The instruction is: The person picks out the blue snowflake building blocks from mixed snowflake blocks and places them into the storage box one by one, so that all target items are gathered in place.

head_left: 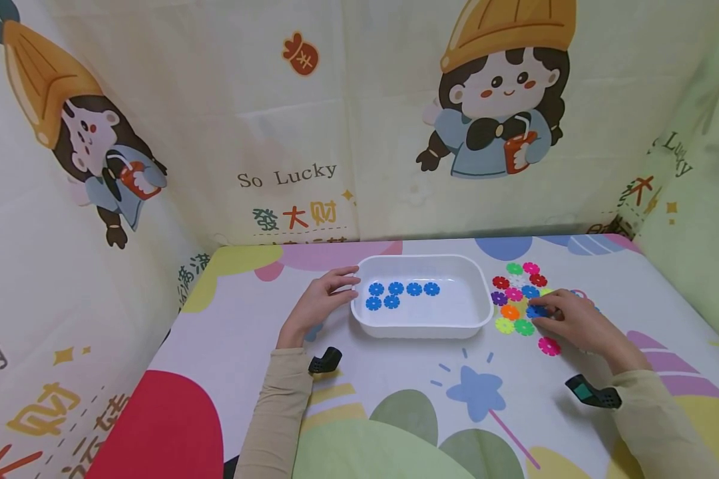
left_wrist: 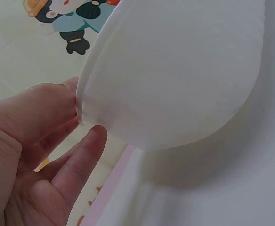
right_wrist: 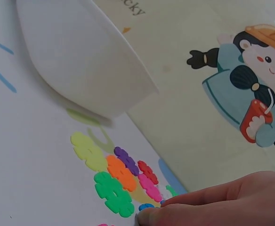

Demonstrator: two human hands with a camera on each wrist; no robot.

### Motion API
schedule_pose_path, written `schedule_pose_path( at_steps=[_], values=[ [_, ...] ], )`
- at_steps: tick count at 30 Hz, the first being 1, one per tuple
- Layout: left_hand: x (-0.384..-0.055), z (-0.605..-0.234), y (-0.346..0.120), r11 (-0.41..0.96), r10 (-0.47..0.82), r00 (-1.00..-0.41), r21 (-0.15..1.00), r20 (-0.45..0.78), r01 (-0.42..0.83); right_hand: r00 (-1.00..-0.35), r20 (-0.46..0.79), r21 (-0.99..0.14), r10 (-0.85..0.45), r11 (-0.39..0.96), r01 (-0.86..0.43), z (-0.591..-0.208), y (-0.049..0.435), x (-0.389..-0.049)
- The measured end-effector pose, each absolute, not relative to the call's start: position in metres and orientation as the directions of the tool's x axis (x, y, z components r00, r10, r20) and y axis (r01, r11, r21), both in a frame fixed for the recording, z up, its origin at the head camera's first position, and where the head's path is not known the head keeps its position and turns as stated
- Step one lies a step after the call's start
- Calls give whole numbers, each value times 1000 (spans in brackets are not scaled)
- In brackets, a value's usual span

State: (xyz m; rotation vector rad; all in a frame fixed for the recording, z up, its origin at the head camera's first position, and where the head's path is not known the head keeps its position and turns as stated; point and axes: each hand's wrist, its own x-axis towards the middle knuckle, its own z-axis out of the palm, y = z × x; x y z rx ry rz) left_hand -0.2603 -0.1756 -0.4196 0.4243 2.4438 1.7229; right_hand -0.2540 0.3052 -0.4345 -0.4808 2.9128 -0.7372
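My left hand (head_left: 322, 303) touches the left end of a white plastic tray (head_left: 422, 332), its fingertips against the rim. In the left wrist view, one fingertip (left_wrist: 99, 134) lies by the tray's outer wall (left_wrist: 175, 80). Inside the tray lie several blue flower-shaped plastic pieces (head_left: 414, 289), in two rows. On the right, my right hand (head_left: 578, 320) pinches a blue flower-shaped piece (head_left: 536, 311) between thumb and fingers, low over the pile. The fingers partly hide this piece in the right wrist view.
Loose flower pieces lie right of the tray: orange (head_left: 509, 312), green (head_left: 524, 327), purple (head_left: 499, 299), red (head_left: 538, 281), pink (head_left: 549, 346) and others. Another blue one (head_left: 530, 291) is among them. A patterned cloth (head_left: 407, 362) covers the table; printed curtains (head_left: 389, 133) hang behind and beside it.
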Motion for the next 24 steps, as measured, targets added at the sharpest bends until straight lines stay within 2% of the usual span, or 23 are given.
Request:
schedule_pose_path(
  at_steps=[12, 24],
  values=[
    [-267, -431, -178, 303, 283, -955, 936, 93, 181, -940, 13, -458, -340, 834, -307, -435, 308, -256],
    [-266, -433, -178, 310, 282, -954, 933, 96, 186, -958, 0, -483, -287, 839, -251, -434, 308, -254]
  ],
)
